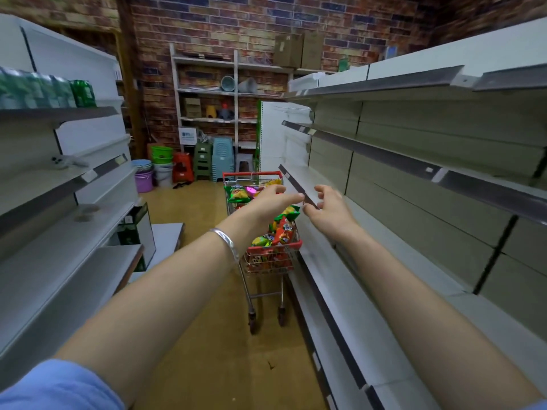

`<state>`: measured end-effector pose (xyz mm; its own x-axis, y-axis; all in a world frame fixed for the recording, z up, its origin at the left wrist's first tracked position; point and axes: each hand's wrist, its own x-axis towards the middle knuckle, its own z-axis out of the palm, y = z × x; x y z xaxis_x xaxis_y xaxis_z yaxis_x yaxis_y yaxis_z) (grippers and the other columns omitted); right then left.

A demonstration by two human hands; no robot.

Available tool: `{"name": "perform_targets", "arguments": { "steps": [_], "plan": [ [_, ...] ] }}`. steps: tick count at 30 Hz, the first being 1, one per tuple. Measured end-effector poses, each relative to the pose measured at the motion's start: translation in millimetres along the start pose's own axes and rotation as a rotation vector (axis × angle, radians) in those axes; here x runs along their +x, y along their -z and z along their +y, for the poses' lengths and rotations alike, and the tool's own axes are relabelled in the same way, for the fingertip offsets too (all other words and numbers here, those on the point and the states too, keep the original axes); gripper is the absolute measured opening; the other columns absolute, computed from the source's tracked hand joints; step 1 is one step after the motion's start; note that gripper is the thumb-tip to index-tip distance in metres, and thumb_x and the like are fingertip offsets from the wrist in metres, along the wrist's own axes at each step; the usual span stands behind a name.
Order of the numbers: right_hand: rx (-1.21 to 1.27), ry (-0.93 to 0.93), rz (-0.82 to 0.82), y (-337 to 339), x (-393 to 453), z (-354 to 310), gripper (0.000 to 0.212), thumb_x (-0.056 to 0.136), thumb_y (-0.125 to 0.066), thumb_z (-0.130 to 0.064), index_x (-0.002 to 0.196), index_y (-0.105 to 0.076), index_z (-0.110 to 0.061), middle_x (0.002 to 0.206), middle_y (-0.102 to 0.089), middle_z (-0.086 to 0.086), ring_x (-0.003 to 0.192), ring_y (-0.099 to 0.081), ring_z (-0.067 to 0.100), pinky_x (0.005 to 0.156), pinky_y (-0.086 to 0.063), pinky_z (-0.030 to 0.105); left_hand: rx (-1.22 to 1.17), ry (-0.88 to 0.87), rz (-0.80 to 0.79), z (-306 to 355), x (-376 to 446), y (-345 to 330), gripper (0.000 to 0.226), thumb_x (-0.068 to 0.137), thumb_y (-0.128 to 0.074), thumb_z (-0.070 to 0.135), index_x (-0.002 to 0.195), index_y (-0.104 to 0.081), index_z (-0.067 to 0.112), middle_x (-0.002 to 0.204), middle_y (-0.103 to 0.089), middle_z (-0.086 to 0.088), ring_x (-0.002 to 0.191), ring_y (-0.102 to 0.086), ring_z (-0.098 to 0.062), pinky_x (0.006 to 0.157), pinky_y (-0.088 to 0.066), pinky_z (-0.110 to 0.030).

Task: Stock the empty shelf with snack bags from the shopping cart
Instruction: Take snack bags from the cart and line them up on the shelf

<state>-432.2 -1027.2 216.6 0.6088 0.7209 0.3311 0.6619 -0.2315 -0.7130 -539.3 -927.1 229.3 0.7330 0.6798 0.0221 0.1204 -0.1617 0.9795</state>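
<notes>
A small red-rimmed shopping cart (263, 258) stands in the aisle ahead, heaped with green, red and yellow snack bags (282, 232). Both my arms stretch forward over it. My left hand (273, 199), with a silver bangle on the wrist, hovers above the bags with fingers relaxed and holds nothing. My right hand (328, 207) hovers beside it, closer to the shelf, fingers loosely bent and empty. The empty grey shelves (384, 291) run along the right side, right next to the cart.
A shelf unit on the left (59, 232) carries green bottles (80, 93) on an upper level. At the far brick wall stand a rack with boxes, stacked plastic stools (220, 158) and buckets (161, 155). Bare tan floor lies between me and the cart.
</notes>
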Motion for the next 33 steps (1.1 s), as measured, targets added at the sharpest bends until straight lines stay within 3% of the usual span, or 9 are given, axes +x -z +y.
{"name": "perform_targets", "arguments": {
  "steps": [3, 7, 13, 19, 23, 25, 30, 33],
  "plan": [
    [-0.002, -0.019, -0.002, -28, 45, -10, 0.061, 0.096, -0.058, -0.026, 0.15, -0.033, -0.015, 0.151, -0.035, 0.01, 0.13, -0.047, 0.023, 0.104, -0.044, 0.036, 0.011, -0.008, 0.018, -4, 45, 38, 0.071, 0.091, -0.069, 0.034, 0.149, -0.035, 0.012, 0.147, -0.046, -0.012, 0.135, -0.044, -0.027, 0.114, -0.032, -0.048],
    [0.015, -0.04, -0.003, -61, 93, -14, 0.06, 0.096, -0.059, -0.026, 0.15, -0.033, -0.016, 0.151, -0.034, 0.009, 0.129, -0.048, 0.023, 0.107, -0.045, 0.043, -0.006, 0.005, 0.028, -15, 96, 76, 0.074, 0.089, -0.071, 0.035, 0.15, -0.034, 0.011, 0.147, -0.045, -0.013, 0.135, -0.042, -0.028, 0.117, -0.03, -0.049],
    [-0.012, -0.053, -0.035, -97, 160, 3, 0.061, 0.097, -0.059, -0.028, 0.15, -0.032, -0.017, 0.149, -0.035, 0.01, 0.126, -0.049, 0.023, 0.096, -0.044, 0.033, -0.026, 0.043, 0.058, -37, 167, 108, 0.068, 0.091, -0.07, 0.033, 0.147, -0.037, 0.012, 0.146, -0.046, -0.014, 0.133, -0.044, -0.029, 0.116, -0.031, -0.05],
    [-0.007, -0.102, -0.065, -125, 240, 41, 0.063, 0.096, -0.06, -0.028, 0.151, -0.032, -0.017, 0.152, -0.035, 0.01, 0.133, -0.045, 0.025, 0.109, -0.042, 0.046, -0.013, 0.107, 0.102, -68, 245, 129, 0.068, 0.09, -0.071, 0.033, 0.145, -0.039, 0.011, 0.142, -0.049, -0.013, 0.13, -0.047, -0.028, 0.114, -0.034, -0.05],
    [-0.04, -0.112, -0.115, -142, 301, 70, 0.057, 0.096, -0.058, -0.03, 0.148, -0.036, -0.017, 0.152, -0.037, 0.009, 0.134, -0.044, 0.024, 0.107, -0.042, 0.042, -0.028, 0.157, 0.139, -79, 310, 135, 0.058, 0.094, -0.066, 0.031, 0.143, -0.042, 0.011, 0.136, -0.052, -0.012, 0.119, -0.049, -0.024, 0.11, -0.034, -0.045],
    [-0.076, -0.13, -0.161, -150, 333, 83, 0.058, 0.097, -0.057, -0.032, 0.148, -0.035, -0.017, 0.149, -0.041, 0.01, 0.13, -0.046, 0.025, 0.105, -0.044, 0.041, -0.04, 0.185, 0.148, -82, 342, 134, 0.053, 0.094, -0.066, 0.031, 0.139, -0.046, 0.012, 0.138, -0.052, -0.012, 0.124, -0.049, -0.026, 0.11, -0.034, -0.046],
    [-0.055, -0.158, -0.255, -170, 407, 111, 0.061, 0.099, -0.057, -0.03, 0.151, -0.031, -0.015, 0.151, -0.038, 0.013, 0.134, -0.043, 0.028, 0.11, -0.04, 0.042, -0.045, 0.238, 0.174, -97, 412, 134, 0.036, 0.096, -0.063, 0.027, 0.126, -0.054, 0.01, 0.133, -0.055, -0.01, 0.117, -0.051, -0.024, 0.109, -0.035, -0.044],
    [-0.053, -0.183, -0.295, -185, 441, 129, 0.06, 0.099, -0.057, -0.029, 0.152, -0.031, -0.014, 0.154, -0.035, 0.012, 0.139, -0.039, 0.029, 0.114, -0.036, 0.043, -0.033, 0.29, 0.181, -109, 448, 137, 0.044, 0.097, -0.063, 0.027, 0.134, -0.051, 0.007, 0.131, -0.055, -0.01, 0.119, -0.053, -0.024, 0.107, -0.035, -0.044]
  ]
}}
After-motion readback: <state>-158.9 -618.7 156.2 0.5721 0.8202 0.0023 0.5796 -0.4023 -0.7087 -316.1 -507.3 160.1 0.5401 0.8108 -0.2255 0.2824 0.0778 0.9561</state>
